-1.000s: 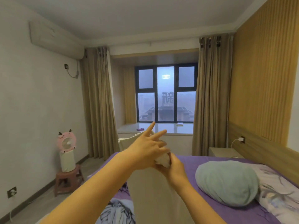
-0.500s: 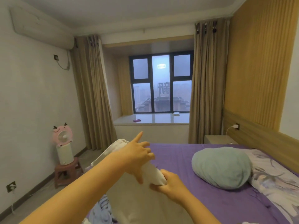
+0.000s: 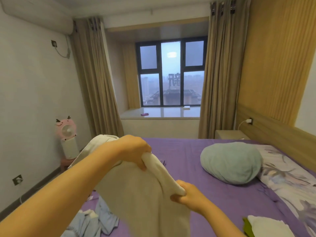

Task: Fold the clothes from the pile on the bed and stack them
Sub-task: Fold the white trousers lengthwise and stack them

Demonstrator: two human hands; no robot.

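The cream garment (image 3: 136,194) is soft matt cloth. The purple sheet (image 3: 196,168) looks smooth; the teal pillow (image 3: 230,162) fuzzy. The headboard (image 3: 273,132) is matt wood, the sill (image 3: 162,112) glossy.

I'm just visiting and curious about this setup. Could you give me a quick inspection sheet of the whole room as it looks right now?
Surface: bed with a purple sheet.
Job's things: cream garment held up above the bed; light blue clothes heaped at lower left; white folded item on a green one at lower right.
Clutter: teal pillow, floral pillow.
Grippers: left hand and right hand both grip the garment's top edge.
Cables: charger cable plugged in at the headboard.
Surroundings: window, curtains, pink fan, air conditioner.
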